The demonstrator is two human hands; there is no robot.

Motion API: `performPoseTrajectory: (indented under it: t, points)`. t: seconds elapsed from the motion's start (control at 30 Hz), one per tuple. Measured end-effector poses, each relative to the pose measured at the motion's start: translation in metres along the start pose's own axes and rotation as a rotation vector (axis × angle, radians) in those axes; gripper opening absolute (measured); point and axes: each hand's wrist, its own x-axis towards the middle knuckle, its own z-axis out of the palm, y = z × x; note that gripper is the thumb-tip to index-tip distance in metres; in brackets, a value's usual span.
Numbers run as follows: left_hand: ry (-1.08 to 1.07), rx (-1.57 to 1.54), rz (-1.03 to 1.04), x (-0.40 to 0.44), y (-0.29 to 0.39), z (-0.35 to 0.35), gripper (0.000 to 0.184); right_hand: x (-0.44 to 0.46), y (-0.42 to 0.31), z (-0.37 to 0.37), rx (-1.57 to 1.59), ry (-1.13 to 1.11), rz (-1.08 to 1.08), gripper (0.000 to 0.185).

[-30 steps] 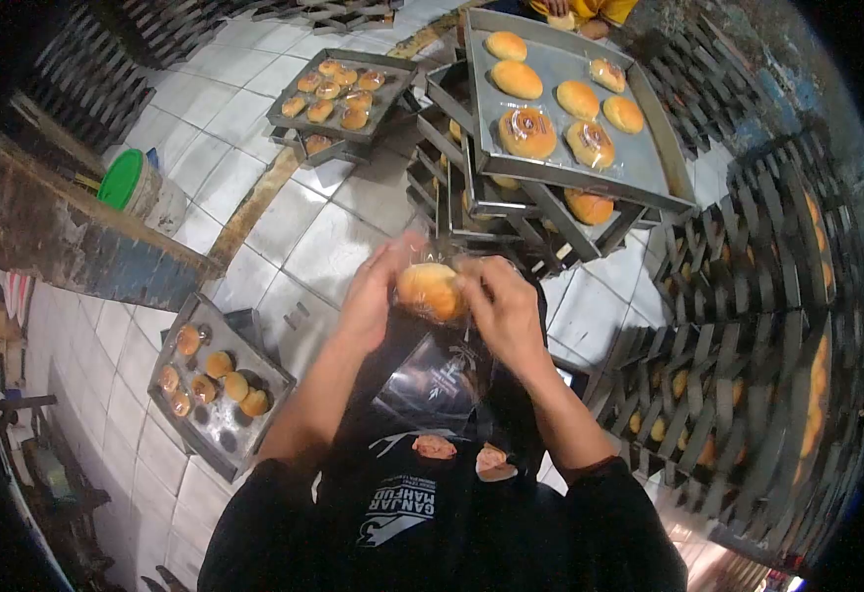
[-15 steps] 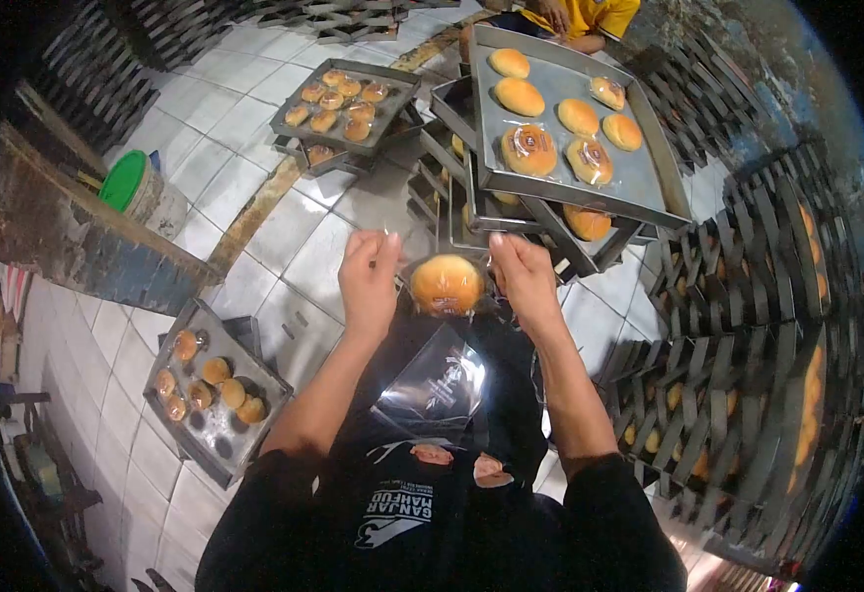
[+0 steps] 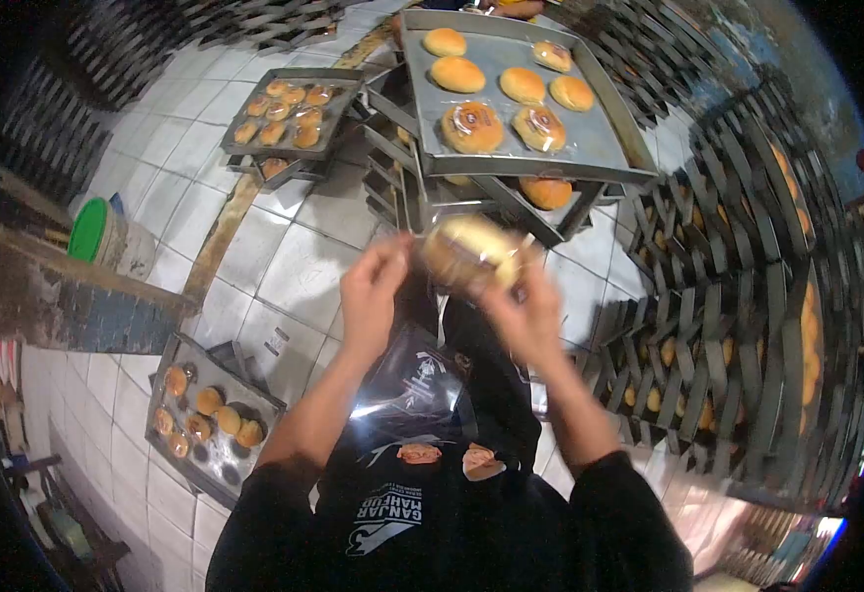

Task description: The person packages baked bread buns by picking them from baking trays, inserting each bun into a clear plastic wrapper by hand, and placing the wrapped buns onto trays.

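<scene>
A round bun (image 3: 469, 249) in a clear plastic bag is held tilted in front of me, smeared by motion. My right hand (image 3: 523, 308) grips its right side, with the fingers blurred. At the bag's left edge, my left hand (image 3: 373, 294) is closed in a pinch on the plastic. On my lap below lie clear printed plastic bags (image 3: 410, 390). Just beyond my hands, a large metal tray (image 3: 491, 89) carries several buns, some bagged and some bare.
More metal trays are stacked beneath the large one. At the left are a tray of bagged buns (image 3: 289, 111), a lower tray with several buns (image 3: 217, 462) and a green-lidded bucket (image 3: 88, 232). Stacked racks (image 3: 718, 360) of buns fill the right. Part of another person (image 3: 519, 8) shows at the top.
The bagged bun has risen, moved slightly right and tilted. My right hand has shifted from the bag's upper corner to the bun's lower right side. The view has turned a little right.
</scene>
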Motion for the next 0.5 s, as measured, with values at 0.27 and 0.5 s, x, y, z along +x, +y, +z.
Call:
performPoseTrajectory:
  t: [0.27, 0.5]
  points:
    - [0.252, 0.305, -0.234, 0.036, -0.156, -0.13, 0.036, 0.079, 0.029, -0.103, -0.31, 0.417, -0.06, 0.053]
    - [0.312, 0.889, -0.817, -0.127, -0.409, -0.305, 0.056, -0.068, 0.129, 0.028, -0.14, -0.203, 0.309, 0.058]
